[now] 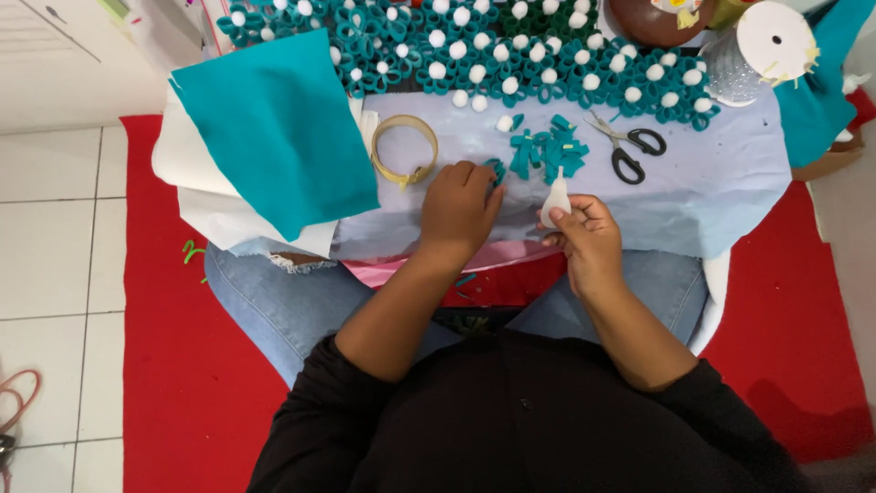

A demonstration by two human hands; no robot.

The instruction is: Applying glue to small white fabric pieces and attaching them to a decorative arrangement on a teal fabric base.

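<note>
My left hand [459, 208] rests on a pale board [703, 173] across my lap, fingers pinching a small teal felt piece [495, 170]. My right hand [586, 230] grips a small white glue bottle [556, 197], its nozzle pointing up toward a little pile of folded teal felt pieces [547, 150]. A loose white pompom [504, 123] lies just beyond that pile. Further back sits a wide band of finished teal felt flowers with white pompom centres [511, 50].
Black-handled scissors [628, 146] lie right of the pile. A tan tape ring [404, 151] sits left of my left hand, beside a teal felt sheet [274, 128] over white sheets. A white spool [766, 46] stands at the back right. A red mat [182, 365] covers the floor.
</note>
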